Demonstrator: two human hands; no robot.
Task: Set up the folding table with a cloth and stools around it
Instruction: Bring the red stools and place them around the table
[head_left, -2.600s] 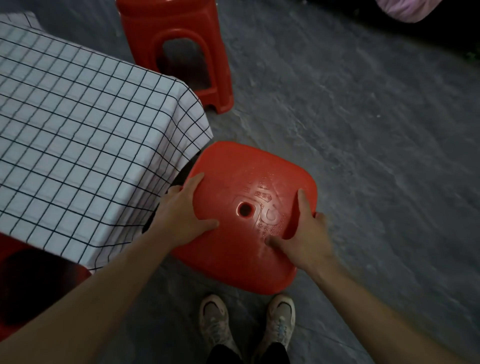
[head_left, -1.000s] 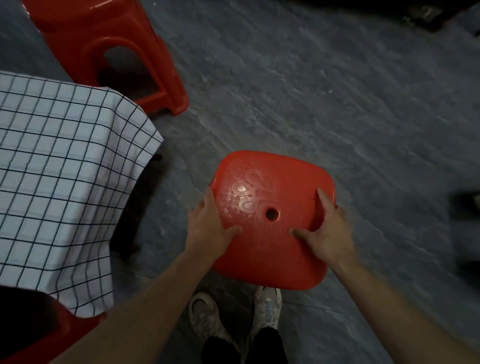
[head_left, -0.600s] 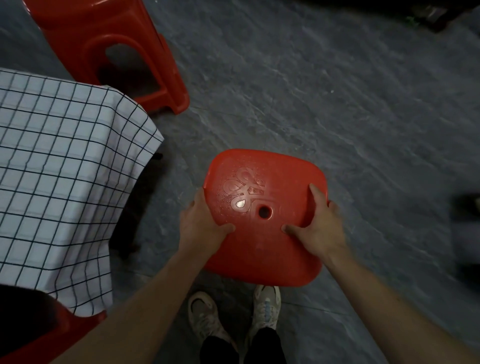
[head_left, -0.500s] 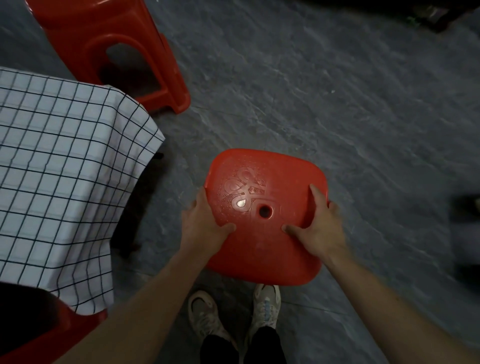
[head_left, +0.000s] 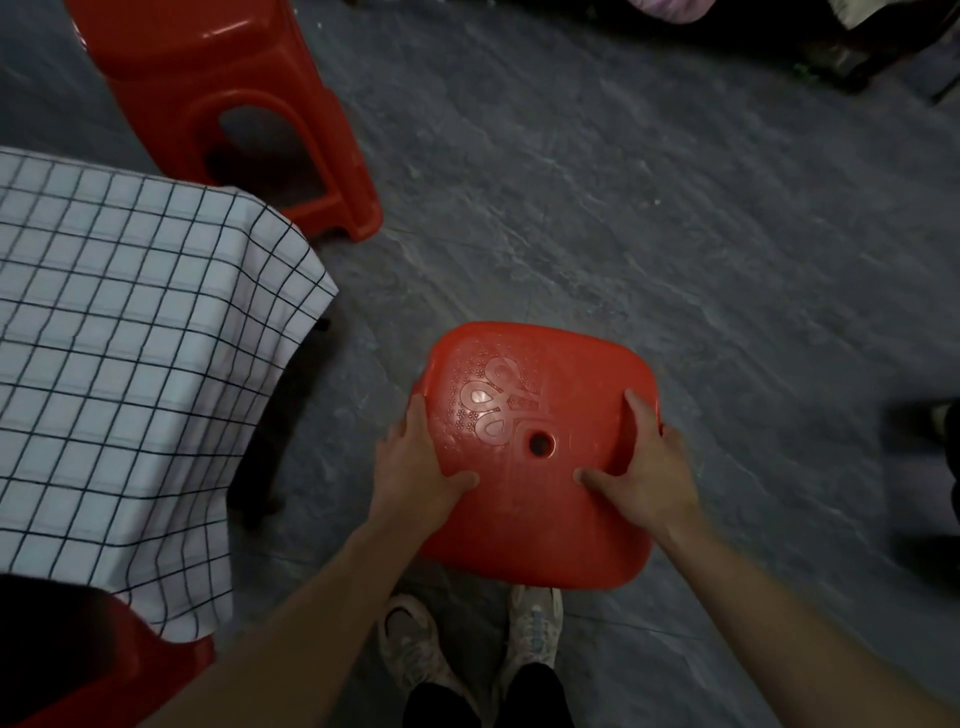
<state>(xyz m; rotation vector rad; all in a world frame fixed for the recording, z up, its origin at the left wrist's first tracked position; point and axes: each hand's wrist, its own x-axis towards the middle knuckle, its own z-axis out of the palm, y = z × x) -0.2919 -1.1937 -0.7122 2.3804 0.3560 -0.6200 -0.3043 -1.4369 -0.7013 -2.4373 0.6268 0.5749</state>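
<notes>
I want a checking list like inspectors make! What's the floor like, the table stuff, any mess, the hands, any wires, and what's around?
Surface: dark grey streaked floor.
Job's things: white cloth with black grid lines draped over the table, a dark table leg showing under its corner; red plastic stool with a hole in its seat in front of the person, apart from the cloth; second red plastic stool beyond the table corner; third red stool at lower left, partly hidden by the cloth.
Clutter: nothing seen.
Hands: left hand grips the seat's left edge, right hand its right edge, thumbs on top.
Cables: nothing seen.
Surroundings: pale shoes below the stool; unclear dark shapes at top right.
</notes>
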